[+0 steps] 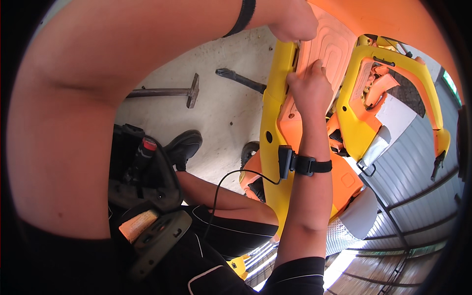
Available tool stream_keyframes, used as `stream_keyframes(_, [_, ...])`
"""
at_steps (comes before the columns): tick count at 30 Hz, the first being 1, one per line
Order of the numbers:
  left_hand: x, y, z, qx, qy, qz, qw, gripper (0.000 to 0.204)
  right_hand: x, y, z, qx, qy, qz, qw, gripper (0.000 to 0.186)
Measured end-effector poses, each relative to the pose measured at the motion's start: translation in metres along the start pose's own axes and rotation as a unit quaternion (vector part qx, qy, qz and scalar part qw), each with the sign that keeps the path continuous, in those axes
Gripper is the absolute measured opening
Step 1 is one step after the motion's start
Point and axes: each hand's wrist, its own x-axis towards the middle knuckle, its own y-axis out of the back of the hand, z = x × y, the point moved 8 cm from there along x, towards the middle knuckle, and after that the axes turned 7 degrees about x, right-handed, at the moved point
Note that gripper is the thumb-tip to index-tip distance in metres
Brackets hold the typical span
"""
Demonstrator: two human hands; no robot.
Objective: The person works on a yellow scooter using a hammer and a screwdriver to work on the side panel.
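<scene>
An orange panel (332, 42) with raised ridges lies against a yellow frame (271, 113). At the panel's upper left edge, my left hand (297, 22) is closed in a fist. Whatever its fingers hold, if anything, is hidden. My right hand (312, 91) rests lower on the same panel, back of the hand toward me. Its thumb is spread apart from the forefinger and nothing shows between them. A black strap with a small box (285, 162) and a cable is on my right wrist.
A hammer (192, 92) and a dark tool (241, 80) lie on the pale floor. A dark bag (147, 194) holding a red-and-black tool (146, 147) sits by my lap. A yellow curved frame (361, 105) with orange parts stands right, before corrugated metal sheeting (408, 182).
</scene>
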Motion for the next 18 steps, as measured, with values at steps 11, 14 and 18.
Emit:
stream_keyframes(11, [0.001,-0.007,-0.005,-0.045,0.053,0.044,0.997,0.015,-0.001,0.004,-0.002,0.027,0.000,0.020,0.999,0.041])
stream_keyframes(14, [-0.002,-0.016,-0.003,-0.078,0.075,0.067,0.992,0.015,0.000,0.002,-0.004,0.031,-0.016,-0.001,0.999,0.040])
stream_keyframes(18, [0.002,-0.021,0.004,-0.082,0.058,0.028,0.995,0.014,-0.002,0.005,-0.003,0.018,0.002,0.023,1.000,0.040])
